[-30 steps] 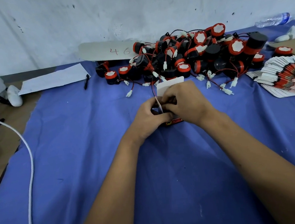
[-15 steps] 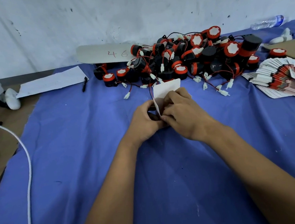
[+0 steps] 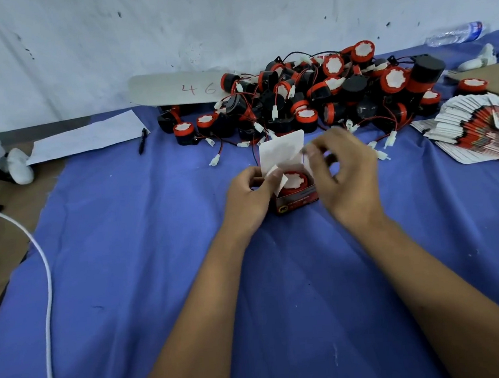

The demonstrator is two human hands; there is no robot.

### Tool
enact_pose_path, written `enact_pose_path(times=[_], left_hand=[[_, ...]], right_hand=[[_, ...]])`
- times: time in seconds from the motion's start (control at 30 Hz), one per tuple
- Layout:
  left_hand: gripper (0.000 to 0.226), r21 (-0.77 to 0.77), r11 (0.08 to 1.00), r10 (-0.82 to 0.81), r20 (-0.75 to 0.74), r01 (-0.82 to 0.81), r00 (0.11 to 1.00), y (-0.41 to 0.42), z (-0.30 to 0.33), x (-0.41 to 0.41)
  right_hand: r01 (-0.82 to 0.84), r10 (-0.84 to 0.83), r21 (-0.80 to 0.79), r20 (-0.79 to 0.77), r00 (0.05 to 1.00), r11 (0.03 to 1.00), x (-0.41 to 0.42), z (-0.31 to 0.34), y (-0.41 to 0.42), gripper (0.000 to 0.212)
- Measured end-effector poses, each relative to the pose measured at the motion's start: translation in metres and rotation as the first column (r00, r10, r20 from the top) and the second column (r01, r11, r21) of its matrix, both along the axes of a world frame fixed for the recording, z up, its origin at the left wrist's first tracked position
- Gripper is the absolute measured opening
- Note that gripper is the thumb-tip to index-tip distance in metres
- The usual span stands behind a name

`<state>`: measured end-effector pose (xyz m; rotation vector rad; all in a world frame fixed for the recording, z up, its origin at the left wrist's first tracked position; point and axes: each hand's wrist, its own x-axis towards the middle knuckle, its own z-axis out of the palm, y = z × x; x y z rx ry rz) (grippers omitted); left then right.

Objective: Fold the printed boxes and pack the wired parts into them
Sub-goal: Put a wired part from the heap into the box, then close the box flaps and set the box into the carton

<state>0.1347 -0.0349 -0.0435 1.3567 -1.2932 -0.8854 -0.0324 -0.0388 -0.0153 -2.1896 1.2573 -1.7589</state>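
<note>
Between the two hands, on the blue bench [image 3: 127, 259], sits the box [image 3: 296, 198], mouth up, with one part [image 3: 293, 182] already down inside, red cap showing. Its big white lid flap [image 3: 281, 150] stands upright on the far side, so the closing fold, I'd say, has to come toward the person. Left hand [image 3: 247, 198] is touching the box's left side, fingers curled, thumb pinching the small side flap [image 3: 277, 180] inward over the part. Right hand [image 3: 341, 171] hovers just right of the box, a bit blurred, fingers loosely spread and gripping nothing I can make out; it is the nearer one to that tall lid.

Beyond both hands lies the heap of parts [image 3: 324, 97], wires and white plugs trailing toward the box; one plug [image 3: 215, 160] lies just beyond the left hand, clear of the fold. Far right of the right hand, the fanned stack of flat boxes [image 3: 478, 132]. Far left, a paper sheet [image 3: 86, 136] and pen [image 3: 142, 141].
</note>
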Motion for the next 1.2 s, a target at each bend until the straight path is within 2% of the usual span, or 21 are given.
enact_pose_path(times=[0.03, 0.07, 0.1, 0.13, 0.17, 0.2, 0.23, 0.3, 0.37, 0.47, 0.53, 0.63, 0.7, 0.77, 0.87, 0.93, 1.03, 1.13, 1.2], left_hand=[[0.015, -0.005, 0.999, 0.032, 0.014, -0.031, 0.999, -0.001, -0.001, -0.002], [0.012, -0.018, 0.998, 0.062, 0.035, -0.061, 0.998, -0.002, -0.002, -0.004], [0.011, -0.034, 0.996, 0.085, 0.057, -0.083, 0.995, -0.002, -0.003, -0.007], [0.012, -0.047, 0.994, 0.104, 0.069, -0.101, 0.992, -0.002, -0.003, -0.009], [0.012, -0.054, 0.992, 0.119, 0.064, -0.115, 0.991, -0.002, -0.003, -0.011], [0.013, -0.061, 0.990, 0.132, 0.047, -0.129, 0.990, -0.002, -0.002, -0.010], [0.014, -0.065, 0.988, 0.142, 0.026, -0.140, 0.990, -0.001, -0.002, -0.009], [0.015, -0.073, 0.987, 0.140, -0.009, -0.140, 0.990, -0.001, -0.001, -0.004], [0.018, -0.088, 0.990, 0.106, -0.051, -0.110, 0.993, 0.000, 0.001, 0.000], [0.029, -0.110, 0.991, 0.066, -0.124, -0.080, 0.990, 0.002, 0.004, 0.005], [0.029, -0.159, 0.983, 0.081, -0.097, -0.096, 0.992, 0.002, 0.004, 0.010], [0.033, -0.224, 0.971, 0.073, -0.051, -0.082, 0.996, 0.003, 0.003, 0.016], [0.036, -0.217, 0.976, 0.026, -0.036, -0.033, 0.999, 0.007, 0.004, 0.018], [0.039, -0.144, 0.988, -0.056, -0.051, 0.048, 0.997, 0.009, 0.006, 0.025], [0.041, -0.018, 0.982, -0.187, -0.131, 0.187, 0.973, 0.010, 0.010, 0.039], [0.034, 0.008, 0.974, -0.221, -0.149, 0.225, 0.964, 0.013, 0.010, 0.043], [0.019, -0.063, 0.977, -0.207, -0.023, 0.205, 0.978, 0.021, 0.005, 0.041], [0.027, -0.115, 0.967, -0.218, 0.078, 0.227, 0.973, 0.023, -0.003, 0.042], [0.031, -0.130, 0.967, -0.200, 0.145, 0.219, 0.969, 0.022, -0.003, 0.043]], right_hand=[[0.073, -0.076, 0.045, 0.069, 0.995, 0.996, -0.002, -0.001, -0.004, 0.011], [0.092, -0.116, 0.168, 0.138, 0.984, 0.981, -0.004, -0.003, -0.008, 0.013], [0.025, -0.108, 0.351, 0.221, 0.969, 0.936, -0.005, -0.005, -0.012, 0.015], [-0.133, -0.063, 0.520, 0.343, 0.937, 0.844, -0.004, -0.006, -0.015, 0.016], [-0.315, -0.021, 0.610, 0.479, 0.878, 0.728, -0.004, -0.008, -0.016, 0.015], [-0.442, 0.018, 0.630, 0.563, 0.826, 0.639, -0.005, -0.009, -0.016, 0.013], [-0.501, 0.066, 0.629, 0.583, 0.810, 0.595, -0.006, -0.011, -0.016, 0.015], [-0.528, 0.147, 0.638, 0.550, 0.822, 0.561, -0.007, -0.015, -0.016, 0.037], [-0.525, 0.186, 0.651, 0.517, 0.836, 0.548, -0.002, -0.018, -0.015, 0.049], [-0.513, 0.246, 0.655, 0.459, 0.853, 0.554, 0.007, -0.020, -0.013, 0.041], [-0.505, 0.324, 0.647, 0.388, 0.863, 0.571, 0.007, -0.020, -0.012, 0.035], [-0.581, 0.465, 0.632, 0.364, 0.807, 0.514, 0.001, -0.017, -0.010, 0.025], [-0.614, 0.491, 0.632, 0.390, 0.779, 0.473, 0.000, -0.015, -0.009, 0.030], [-0.575, 0.443, 0.649, 0.380, 0.812, 0.498, 0.002, -0.015, -0.009, 0.035], [-0.451, 0.408, 0.647, 0.229, 0.884, 0.614, 0.003, -0.018, -0.008, 0.021], [-0.409, 0.408, 0.630, 0.157, 0.899, 0.660, 0.002, -0.021, -0.009, 0.030], [-0.360, 0.419, 0.559, 0.024, 0.908, 0.747, 0.000, -0.021, -0.011, 0.038], [-0.272, 0.394, 0.480, -0.172, 0.903, 0.834, -0.003, -0.020, -0.012, 0.044], [-0.310, 0.421, 0.467, -0.154, 0.894, 0.828, -0.003, -0.020, -0.013, 0.045]])
